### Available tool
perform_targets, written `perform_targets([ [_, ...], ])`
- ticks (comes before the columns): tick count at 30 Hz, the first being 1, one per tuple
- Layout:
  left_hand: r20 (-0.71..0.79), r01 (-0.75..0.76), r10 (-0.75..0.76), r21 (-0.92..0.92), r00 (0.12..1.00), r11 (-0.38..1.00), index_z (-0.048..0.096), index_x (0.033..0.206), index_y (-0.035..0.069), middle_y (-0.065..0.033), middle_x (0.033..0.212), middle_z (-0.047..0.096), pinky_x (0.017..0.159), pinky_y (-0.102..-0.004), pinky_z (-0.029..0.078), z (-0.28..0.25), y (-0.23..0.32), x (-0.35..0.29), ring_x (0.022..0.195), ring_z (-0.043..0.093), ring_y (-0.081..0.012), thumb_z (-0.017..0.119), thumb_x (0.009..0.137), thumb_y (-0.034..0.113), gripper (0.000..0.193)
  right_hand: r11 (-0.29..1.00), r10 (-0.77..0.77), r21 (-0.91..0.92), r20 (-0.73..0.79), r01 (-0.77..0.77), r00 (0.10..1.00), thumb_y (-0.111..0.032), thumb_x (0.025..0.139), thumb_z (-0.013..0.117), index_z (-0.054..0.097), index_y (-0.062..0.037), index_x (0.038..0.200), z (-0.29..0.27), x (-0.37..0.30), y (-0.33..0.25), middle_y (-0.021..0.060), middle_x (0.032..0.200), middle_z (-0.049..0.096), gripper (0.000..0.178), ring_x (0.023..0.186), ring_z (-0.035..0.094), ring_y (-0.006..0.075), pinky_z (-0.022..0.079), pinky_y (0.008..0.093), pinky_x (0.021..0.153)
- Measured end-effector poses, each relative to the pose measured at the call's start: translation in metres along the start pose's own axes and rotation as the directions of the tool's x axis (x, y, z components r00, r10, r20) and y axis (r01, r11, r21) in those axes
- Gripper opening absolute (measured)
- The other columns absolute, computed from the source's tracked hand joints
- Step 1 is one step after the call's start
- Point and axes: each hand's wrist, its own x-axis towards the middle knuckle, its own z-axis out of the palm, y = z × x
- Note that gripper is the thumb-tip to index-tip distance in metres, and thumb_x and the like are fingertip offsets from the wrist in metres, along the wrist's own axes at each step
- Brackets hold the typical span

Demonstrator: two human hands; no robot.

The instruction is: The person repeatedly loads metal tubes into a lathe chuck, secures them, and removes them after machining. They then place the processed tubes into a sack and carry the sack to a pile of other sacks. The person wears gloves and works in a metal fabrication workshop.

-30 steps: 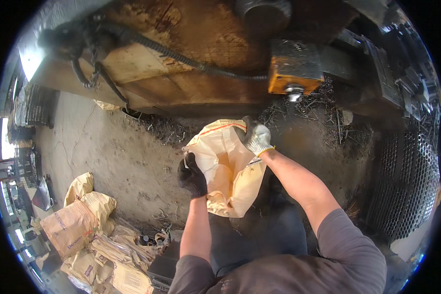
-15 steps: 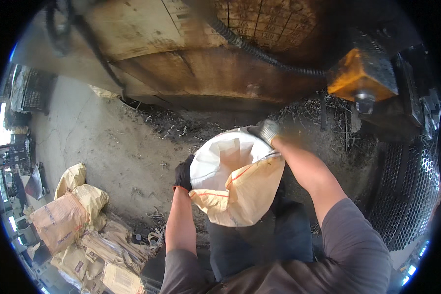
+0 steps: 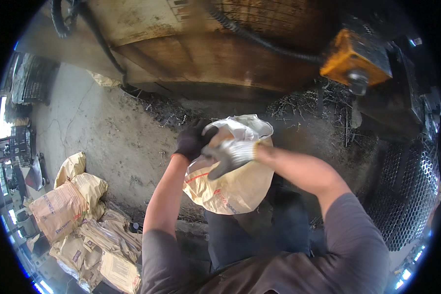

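A tan paper sack (image 3: 235,193) with a white inner lining (image 3: 240,128) stands upright in front of my legs, its mouth facing up. My left hand (image 3: 193,140), in a dark glove with an orange cuff, grips the left side of the sack's rim. Its fingertips are partly hidden. My right hand (image 3: 230,157), in a white glove with a grey palm, reaches across the mouth close to the left hand. Its fingers are apart and slightly blurred, with nothing visible in them. The inside of the sack is mostly covered by my hands.
Crumpled tan paper sacks (image 3: 95,230) lie heaped at the lower left. A stained machine housing (image 3: 206,63) overhangs the far side, with a yellow block (image 3: 350,59) at its right. Metal shavings (image 3: 171,115) litter the floor beneath. A perforated metal panel (image 3: 406,196) stands at right.
My right hand has left the sack's far right rim and crossed leftward over the mouth. The left hand has moved farther along the left rim. The mouth has become narrower and less round.
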Motion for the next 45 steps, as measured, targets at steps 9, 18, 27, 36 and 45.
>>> perform_targets([
  [9, 0.140, 0.254, -0.283, 0.194, 0.949, 0.948, 0.071, 0.120, 0.021, -0.0183, 0.113, 0.075, 0.089, -0.0556, 0.055, 0.012, 0.019, 0.006, 0.105, 0.072, -0.0428, 0.058, 0.101, 0.054, 0.041, 0.303, 0.671, 0.893, 0.049, -0.333, 0.740, -0.015, 0.080, 0.088, 0.062, 0.0026, 0.136, 0.098, -0.223, 0.048, 0.0095, 0.130, 0.070, 0.064, 0.115, 0.066, 0.0208, 0.055, 0.0356, 0.097],
  [18, -0.604, 0.541, -0.325, 0.214, 0.728, 0.814, 0.062, 0.124, 0.005, -0.0203, 0.121, 0.068, 0.103, -0.0552, 0.047, 0.031, 0.087, -0.085, 0.124, 0.059, -0.0429, 0.082, 0.079, 0.059, 0.073, 0.968, 0.196, -0.104, -0.255, -0.228, 0.947, -0.030, 0.075, 0.071, 0.078, -0.0152, 0.095, 0.202, -0.177, 0.026, 0.0133, 0.087, 0.076, 0.025, 0.081, 0.074, 0.0374, 0.060, 0.0487, 0.073],
  [27, -0.020, 0.865, -0.956, -0.421, 0.292, 0.273, 0.061, 0.127, -0.002, -0.0208, 0.107, 0.072, 0.075, -0.0465, 0.059, 0.088, 0.089, -0.182, 0.086, 0.073, -0.0356, 0.081, 0.080, 0.039, 0.066, 0.692, 0.370, 0.656, 0.035, -0.301, 0.928, -0.030, 0.088, 0.078, 0.077, -0.0077, 0.101, 0.189, -0.180, 0.040, 0.0052, 0.095, 0.077, 0.026, 0.089, 0.074, 0.0189, 0.057, 0.0329, 0.084],
  [36, 0.269, 0.346, -0.775, -0.936, 0.572, -0.069, 0.064, 0.133, -0.005, -0.0154, 0.121, 0.072, 0.093, -0.0392, 0.058, 0.114, 0.079, -0.213, 0.104, 0.072, -0.0278, 0.074, 0.094, 0.008, 0.042, 0.840, 0.441, 0.479, -0.331, -0.254, 0.834, -0.020, 0.103, 0.052, 0.079, -0.0132, 0.112, 0.226, -0.165, 0.047, 0.0083, 0.108, 0.077, 0.029, 0.106, 0.070, 0.0274, 0.050, 0.0380, 0.098],
  [45, 0.336, 0.004, -0.618, -0.881, 0.711, -0.474, 0.040, 0.159, 0.002, -0.0157, 0.160, 0.049, 0.122, -0.0512, 0.039, 0.136, 0.071, -0.202, 0.147, 0.046, -0.0344, 0.062, 0.103, 0.035, 0.069, 0.896, 0.240, -0.342, -0.164, -0.283, 0.957, -0.015, 0.094, 0.054, 0.074, -0.0042, 0.106, 0.256, -0.154, 0.072, 0.0195, 0.097, 0.076, 0.026, 0.088, 0.076, 0.0360, 0.060, 0.0456, 0.075],
])
